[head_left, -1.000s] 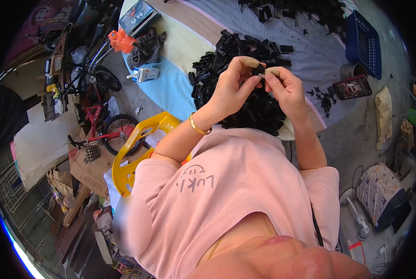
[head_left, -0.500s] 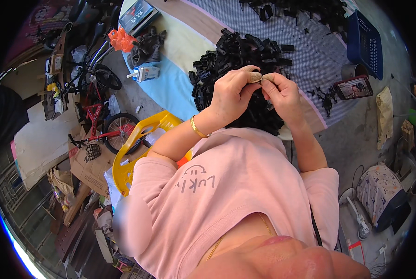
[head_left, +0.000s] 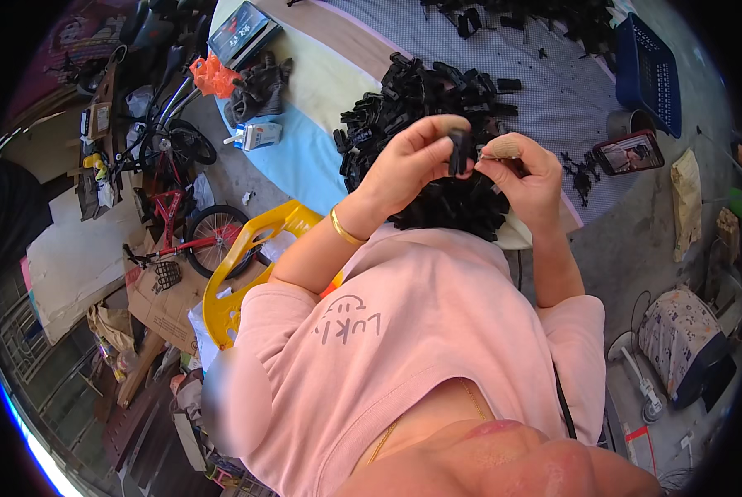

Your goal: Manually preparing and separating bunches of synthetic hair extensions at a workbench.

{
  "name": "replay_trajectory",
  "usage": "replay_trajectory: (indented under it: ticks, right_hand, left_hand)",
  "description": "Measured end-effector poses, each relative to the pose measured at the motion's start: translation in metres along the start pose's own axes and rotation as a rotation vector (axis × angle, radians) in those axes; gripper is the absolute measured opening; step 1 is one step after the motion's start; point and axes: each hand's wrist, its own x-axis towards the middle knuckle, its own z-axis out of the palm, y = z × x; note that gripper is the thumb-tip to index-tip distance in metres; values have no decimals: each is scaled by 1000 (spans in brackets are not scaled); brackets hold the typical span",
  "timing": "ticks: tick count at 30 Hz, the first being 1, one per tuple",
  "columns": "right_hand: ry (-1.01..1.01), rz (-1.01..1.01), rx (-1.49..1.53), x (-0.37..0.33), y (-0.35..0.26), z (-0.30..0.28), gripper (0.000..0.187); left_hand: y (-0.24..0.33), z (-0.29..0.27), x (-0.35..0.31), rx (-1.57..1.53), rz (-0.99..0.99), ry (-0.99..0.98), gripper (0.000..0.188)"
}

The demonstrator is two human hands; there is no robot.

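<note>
Above the heap of black plastic parts (head_left: 371,124), my left hand (head_left: 408,166) pinches a small black plastic piece (head_left: 459,152) upright between thumb and fingers. Close beside it on the right is my right hand (head_left: 530,178), its thumb and forefinger pressed together. A tiny light-coloured bit seems to show at those fingertips, too small to name. The right forefinger wears a tan finger cover (head_left: 501,147). Both hands are a little apart, and the heap lies on the cloth-covered table (head_left: 329,83) beneath them.
A blue plastic basket (head_left: 648,79) stands at the far right, near a phone (head_left: 628,153) leaning on a metal cup (head_left: 630,123). More black parts (head_left: 582,178) lie beside the phone. Left are a small carton (head_left: 257,135), dark gloves (head_left: 259,89), a yellow plastic chair (head_left: 222,290) and a red bicycle (head_left: 172,219).
My hands have drawn apart from fingertips touching. The black piece now shows upright in my left fingers, and my right hand has shifted slightly right.
</note>
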Motion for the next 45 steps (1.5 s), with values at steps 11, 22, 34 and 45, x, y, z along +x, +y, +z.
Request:
replay_trajectory:
  ticks: [11,22,34,45]
  right_hand:
    - [-71,265,124,2,9,7,12]
    - [-163,451,245,0,6,6,16]
    - [-406,439,96,27,28,-1,17]
    - [-87,433,-1079,105,146,-33,30]
  left_hand:
    - [-5,12,-6,611,167,14,43]
    - [-3,11,-4,487,226,67,32]
    - [-8,-5,-3,1188,579,136,33]
    - [1,-9,7,1686,516,111,38]
